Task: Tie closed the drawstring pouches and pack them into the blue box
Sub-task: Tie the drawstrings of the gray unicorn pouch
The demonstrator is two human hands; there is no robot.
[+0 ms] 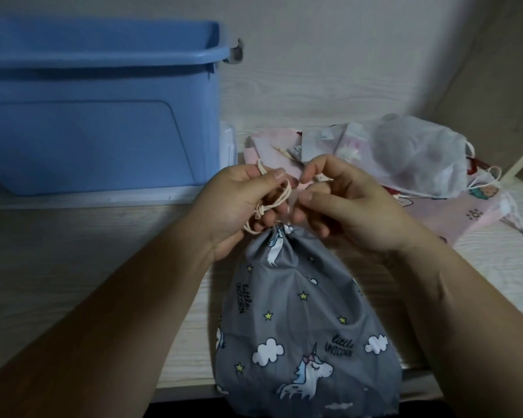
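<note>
Grey unicorn pouch [302, 321] flat on worktop [88, 251], at 6 o'clock, neck gathered at centre. Left hand [242, 203]: fingers curled, gripping loops of the cream drawstring [279, 196] just above the neck. Right hand [341, 203]: curled, thumb and forefinger pinching the same cord from the other side. Blue box [103, 116] open-topped, 10 o'clock. Pink pouches [435, 212] piled at 2 o'clock, white pouch [420, 158] on top.

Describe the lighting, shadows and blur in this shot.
Head view: dim, flat light, no glare; the bottom corners fall dark; the blue plastic box has a rim that bows slightly from wide-angle distortion; the grey unicorn-print fabric pouch is sharp enough to read; the cream drawstring cord looks soft.
</note>
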